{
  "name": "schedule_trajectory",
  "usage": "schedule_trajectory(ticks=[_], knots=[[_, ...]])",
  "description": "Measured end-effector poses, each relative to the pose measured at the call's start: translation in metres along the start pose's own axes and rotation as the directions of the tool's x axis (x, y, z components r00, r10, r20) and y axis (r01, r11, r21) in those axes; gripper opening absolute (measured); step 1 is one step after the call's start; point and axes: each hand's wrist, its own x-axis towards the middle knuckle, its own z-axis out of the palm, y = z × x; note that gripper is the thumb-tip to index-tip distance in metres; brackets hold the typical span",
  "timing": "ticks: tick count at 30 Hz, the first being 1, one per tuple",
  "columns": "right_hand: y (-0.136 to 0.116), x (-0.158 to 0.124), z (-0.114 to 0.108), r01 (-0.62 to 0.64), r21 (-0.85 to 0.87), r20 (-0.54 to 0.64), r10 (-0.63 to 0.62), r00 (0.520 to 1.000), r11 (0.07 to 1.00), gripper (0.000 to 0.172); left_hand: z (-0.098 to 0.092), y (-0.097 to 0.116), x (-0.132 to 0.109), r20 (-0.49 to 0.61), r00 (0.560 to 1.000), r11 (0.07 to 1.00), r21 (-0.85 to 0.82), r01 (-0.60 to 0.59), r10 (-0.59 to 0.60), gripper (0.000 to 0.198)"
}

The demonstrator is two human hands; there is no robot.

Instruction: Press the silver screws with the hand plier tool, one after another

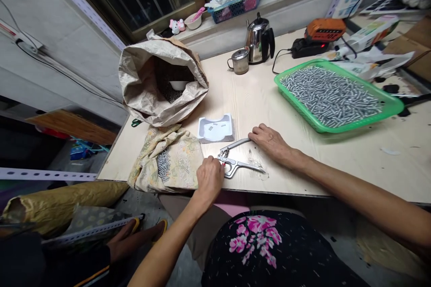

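Observation:
A silver pair of spring-loaded hand pliers (244, 165) lies near the table's front edge, its two handles spread apart and a dark coil spring between them. My right hand (269, 142) has its fingers closed on the end of the upper handle. At the jaw end, my left hand (210, 177) is closed in a pinch; what its fingers hold is hidden. Just behind the pliers sits a white shallow tray (215, 136) with a few small metal pieces inside. To the left, small metal pins (164, 165) lie in a pile on a patterned cloth (185, 152).
A green basket (323, 130) full of metal pins stands at right. An open paper sack (134, 85) with a white scoop inside is at back left. Behind are a metal cup (240, 63), a kettle (258, 38) and an orange battery (325, 30). Another person's legs (126, 242) show lower left.

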Motion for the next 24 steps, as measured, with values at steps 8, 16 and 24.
schedule_trajectory(ticks=[8,16,24], knots=[[0.000,0.000,0.001,0.011,0.005,-0.040,-0.010,0.999,1.000,0.023,-0.053,-0.019,0.054,-0.387,0.916,0.833,-0.537,-0.132,-0.104,0.023],[0.000,-0.005,0.004,0.003,0.046,-0.024,-0.002,1.000,0.999,0.025,-0.058,-0.089,0.036,-0.257,0.963,0.989,-0.145,0.042,-0.078,0.019],[0.002,-0.005,0.009,0.016,0.020,-0.027,-0.016,1.000,1.000,0.030,-0.005,-0.124,-0.010,0.044,0.998,0.990,0.132,-0.043,0.037,0.024]])
